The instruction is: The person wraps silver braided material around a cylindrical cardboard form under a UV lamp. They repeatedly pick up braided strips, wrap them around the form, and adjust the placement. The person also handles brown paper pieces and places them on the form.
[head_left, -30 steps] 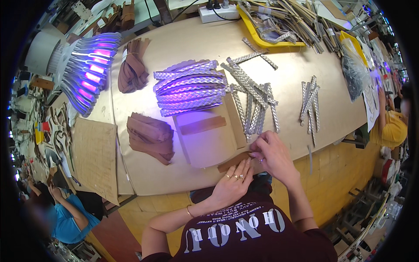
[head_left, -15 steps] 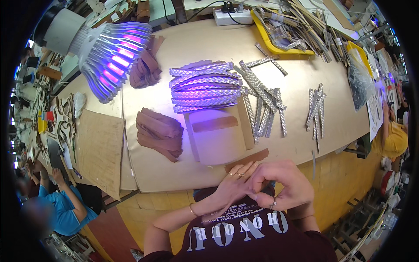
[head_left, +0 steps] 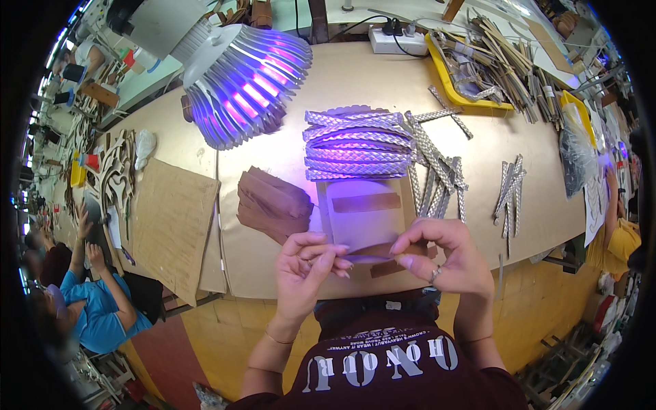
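Note:
Over the table's near edge, my left hand [head_left: 305, 273] and my right hand [head_left: 445, 263] face each other with fingertips pinched. Between them stretches a thin brown strip [head_left: 372, 255], slightly blurred, one end at each hand. Just beyond lies a tan cardboard piece [head_left: 362, 225] with another flat brown strip [head_left: 365, 201] across it. Silver braided straps [head_left: 359, 147] are laid side by side at its far end. Left of the cardboard is a pile of brown strips [head_left: 273, 203]. A further brown strip [head_left: 388, 269] lies at the table edge, partly hidden by my right hand.
A lamp [head_left: 249, 82] with glowing purple light hangs over the far left. More braided pieces [head_left: 437, 171] lie to the right, with a small bunch [head_left: 510, 195] beyond. A yellow tray [head_left: 471, 104], power strip [head_left: 398, 41] and cardboard sheet [head_left: 174, 229] surround the work. Another person [head_left: 102, 314] works at left.
My hands were close together near my body; now they are apart over the table edge with the brown strip between them. The view has shifted, so the table things appear farther right.

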Available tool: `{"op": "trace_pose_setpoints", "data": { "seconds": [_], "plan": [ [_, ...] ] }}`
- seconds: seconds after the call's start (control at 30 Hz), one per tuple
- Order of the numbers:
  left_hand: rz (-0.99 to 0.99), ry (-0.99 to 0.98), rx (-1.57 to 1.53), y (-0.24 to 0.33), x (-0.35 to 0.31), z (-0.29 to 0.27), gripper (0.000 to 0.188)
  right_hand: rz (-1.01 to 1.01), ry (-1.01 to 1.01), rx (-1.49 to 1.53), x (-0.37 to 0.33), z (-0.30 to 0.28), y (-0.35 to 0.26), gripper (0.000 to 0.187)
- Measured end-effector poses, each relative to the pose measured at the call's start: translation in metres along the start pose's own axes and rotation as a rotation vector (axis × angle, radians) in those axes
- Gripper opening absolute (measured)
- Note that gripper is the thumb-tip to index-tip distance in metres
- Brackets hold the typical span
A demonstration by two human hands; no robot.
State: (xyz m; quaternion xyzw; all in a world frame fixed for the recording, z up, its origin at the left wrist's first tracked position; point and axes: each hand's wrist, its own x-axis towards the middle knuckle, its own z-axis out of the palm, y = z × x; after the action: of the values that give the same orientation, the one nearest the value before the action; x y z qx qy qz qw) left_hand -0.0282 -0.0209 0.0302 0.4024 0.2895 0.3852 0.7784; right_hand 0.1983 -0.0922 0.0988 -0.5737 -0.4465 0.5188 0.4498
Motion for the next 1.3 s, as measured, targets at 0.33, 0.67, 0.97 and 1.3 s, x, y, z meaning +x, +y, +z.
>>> {"op": "trace_pose_setpoints", "data": {
  "seconds": [0.33,0.67,0.97,1.3],
  "plan": [
    [0.11,0.336,0.188,-0.013,0.025,0.015,0.026,-0.028,0.092,-0.036,0.014,-0.005,0.027,0.01],
    [0.132,0.318,0.323,-0.029,0.033,0.004,0.021,0.117,0.328,0.171,0.024,0.0,0.055,0.028],
    [0.37,0.038,0.989,-0.014,0.024,0.015,0.058,0.102,0.475,-0.047,0.034,0.023,0.066,0.016],
    [0.321,-0.302,1.327,-0.011,0.012,0.031,0.088,0.182,0.453,-0.041,0.033,0.015,0.071,0.019]
  ]
}}
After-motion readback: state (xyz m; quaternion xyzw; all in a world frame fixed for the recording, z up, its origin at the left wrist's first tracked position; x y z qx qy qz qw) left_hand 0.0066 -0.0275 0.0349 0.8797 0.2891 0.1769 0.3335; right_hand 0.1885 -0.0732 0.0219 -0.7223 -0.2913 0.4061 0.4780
